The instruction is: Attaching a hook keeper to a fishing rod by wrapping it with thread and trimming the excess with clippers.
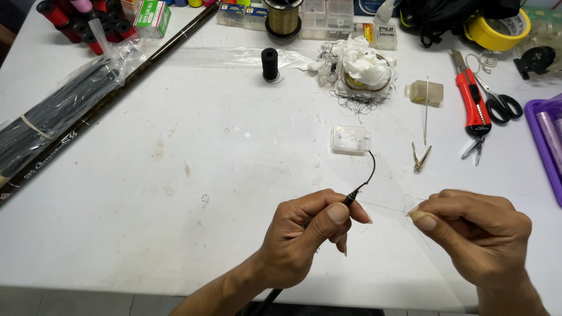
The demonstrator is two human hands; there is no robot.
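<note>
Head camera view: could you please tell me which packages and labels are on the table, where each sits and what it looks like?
Green and white carton: far left, beside the red spools, rectangular.
Blue-labelled clear boxes: far edge, left of the gold spool, flat, with blue and yellow labels.
White label card: far edge, right of centre, small, with dark writing.
Small clear plastic box: centre, just beyond the hands, whitish, rectangular.
Plastic bag of black rods: left side, long, transparent.

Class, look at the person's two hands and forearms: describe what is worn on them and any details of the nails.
Both the left hand and right hand are bare: no gloves, rings or watch show. The forearms, as far as visible, are uncovered, with no sleeves in view. The nails are unpainted; some on the left hand's fingers are grown long and pointed.
</note>
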